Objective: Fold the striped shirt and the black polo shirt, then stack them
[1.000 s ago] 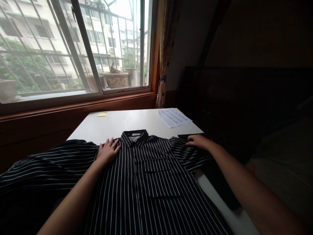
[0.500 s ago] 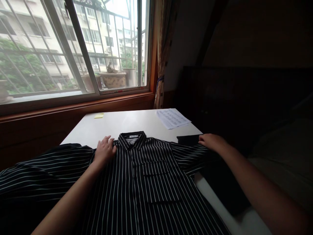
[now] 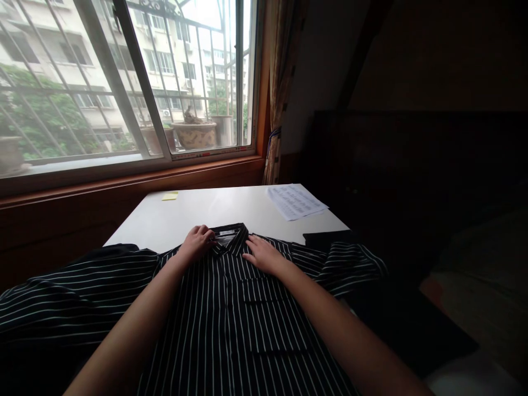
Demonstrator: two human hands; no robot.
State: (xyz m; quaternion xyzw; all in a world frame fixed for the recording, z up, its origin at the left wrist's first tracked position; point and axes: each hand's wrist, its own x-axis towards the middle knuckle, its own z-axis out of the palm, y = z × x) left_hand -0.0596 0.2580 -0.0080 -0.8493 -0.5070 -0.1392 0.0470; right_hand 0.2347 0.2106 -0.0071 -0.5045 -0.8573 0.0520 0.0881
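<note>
A black shirt with white stripes (image 3: 231,330) lies front up, its collar at the far end and its sleeves spread to both sides. My left hand (image 3: 198,242) is at the left side of the collar (image 3: 235,237), fingers curled over the fabric and closed on it. On the other side of the collar, my right hand (image 3: 264,254) rests on the shirt near the shoulder with its fingers stretched out. The right sleeve (image 3: 350,267) lies loosely folded, while the left sleeve (image 3: 91,286) reaches out to the left edge.
The shirt lies on a white table (image 3: 214,206). At the table's far right are printed sheets (image 3: 295,202), and a yellow sticky note (image 3: 170,196) is at its far left. Beyond stand a barred window (image 3: 124,82) and a tied curtain (image 3: 274,148). Dark cloth (image 3: 412,319) hangs at right.
My right hand has let go of the right sleeve and moved left to the collar. My left hand has shifted right, from the shoulder onto the collar. The sleeve now lies loose.
</note>
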